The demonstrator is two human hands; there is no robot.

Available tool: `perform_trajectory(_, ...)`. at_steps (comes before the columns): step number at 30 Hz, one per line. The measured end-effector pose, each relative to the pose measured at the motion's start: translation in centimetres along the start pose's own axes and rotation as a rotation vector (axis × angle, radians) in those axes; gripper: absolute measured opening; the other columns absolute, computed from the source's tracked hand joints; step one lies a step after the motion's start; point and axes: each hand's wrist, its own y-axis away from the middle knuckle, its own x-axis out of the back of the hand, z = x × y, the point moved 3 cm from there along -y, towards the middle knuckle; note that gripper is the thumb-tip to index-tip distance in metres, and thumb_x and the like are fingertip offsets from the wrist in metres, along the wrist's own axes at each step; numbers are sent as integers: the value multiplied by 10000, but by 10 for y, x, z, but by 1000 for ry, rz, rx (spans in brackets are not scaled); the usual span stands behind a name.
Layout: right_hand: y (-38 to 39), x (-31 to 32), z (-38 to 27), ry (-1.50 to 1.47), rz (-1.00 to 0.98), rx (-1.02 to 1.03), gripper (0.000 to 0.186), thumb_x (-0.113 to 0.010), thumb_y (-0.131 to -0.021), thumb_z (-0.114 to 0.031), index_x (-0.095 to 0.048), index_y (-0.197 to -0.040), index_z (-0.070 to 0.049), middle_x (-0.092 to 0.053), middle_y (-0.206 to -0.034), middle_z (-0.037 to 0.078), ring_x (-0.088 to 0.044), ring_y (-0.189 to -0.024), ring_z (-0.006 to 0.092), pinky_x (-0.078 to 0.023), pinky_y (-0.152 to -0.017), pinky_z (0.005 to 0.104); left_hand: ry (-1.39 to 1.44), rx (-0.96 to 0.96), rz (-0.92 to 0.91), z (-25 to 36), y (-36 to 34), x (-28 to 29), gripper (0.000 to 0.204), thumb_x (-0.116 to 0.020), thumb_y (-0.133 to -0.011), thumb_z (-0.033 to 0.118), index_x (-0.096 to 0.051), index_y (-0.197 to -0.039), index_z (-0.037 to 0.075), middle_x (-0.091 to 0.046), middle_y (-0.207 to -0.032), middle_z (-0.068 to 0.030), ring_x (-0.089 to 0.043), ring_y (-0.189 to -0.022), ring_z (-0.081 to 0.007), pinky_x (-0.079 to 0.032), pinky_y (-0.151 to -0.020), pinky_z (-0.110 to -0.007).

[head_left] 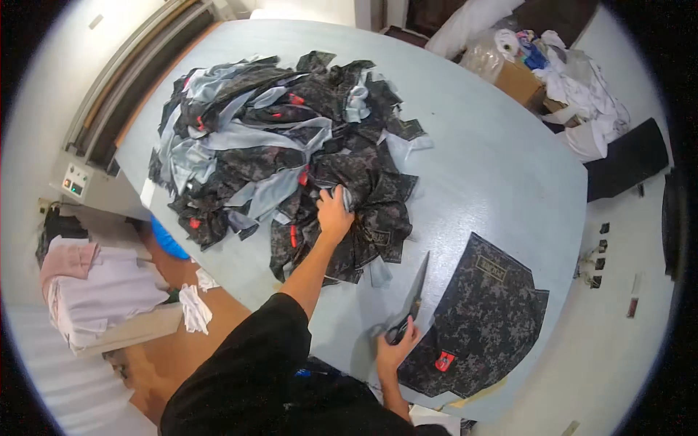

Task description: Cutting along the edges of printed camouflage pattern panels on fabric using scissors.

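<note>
My left hand [334,213] reaches into a heap of dark digital-camouflage cloth pieces [251,167] with pale grey lining and small red tags. Its fingers are bent around a fold of the camouflage cloth [342,171], with some grey showing beside them. In my right hand [398,350] is a pair of scissors [420,287], gripped by the dark handles, blades together and pointing away from me. A flat camouflage panel [483,312] with a yellowish-bordered patch and a red tag [444,361] lies at the right, beside the scissors.
Everything rests on a large pale blue-grey table [480,174]. A long roller machine [131,87] with a button panel stands at the left. Folded pale cloth [109,291] is stacked at lower left. At the far right, a cardboard box [518,78] stands among white cloth and plastic.
</note>
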Motion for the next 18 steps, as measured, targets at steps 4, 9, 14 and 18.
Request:
perform_trajectory(4, -58, -10, -43, 2, 24, 73, 563, -692, -710, 22, -604, -1260, -62, -430, -1309, 202, -463, -1211, 381, -382, -1043, 425, 116, -136, -53, -32, 4, 26, 790, -840, -632, 178, -449, -1318, 135, -454, -1242, -253, -543, -1063, -486, -505, -835, -523)
perform_trajectory(9, -88, -48, -24, 60, -14, 70, 542, -723, -725, 32, -610, -1246, -63, -373, -1384, 211, -446, -1249, 404, -391, -1046, 443, 169, -211, -180, -67, 52, 76, 759, -829, -616, 155, -495, -1297, 125, -502, -1226, -240, -584, -1041, -452, -504, -875, -496)
perform_trajectory(14, -75, -54, -51, 267, 42, 206, 450, -743, -764, -72, -627, -1199, -56, -378, -1424, 238, -412, -1302, 429, -379, -1045, 488, 371, -168, -214, -98, 101, 121, 764, -829, -592, 178, -540, -1290, 69, -560, -1192, -239, -587, -1073, -437, -494, -916, -468)
perform_trajectory(18, -62, -46, -80, 446, 61, 283, 385, -746, -796, -159, -640, -1147, -42, -407, -1416, 243, -417, -1301, 441, -395, -1019, 507, 550, -229, -261, -89, 128, 181, 761, -830, -575, 196, -569, -1267, 14, -601, -1172, -243, -582, -1119, -422, -481, -956, -429)
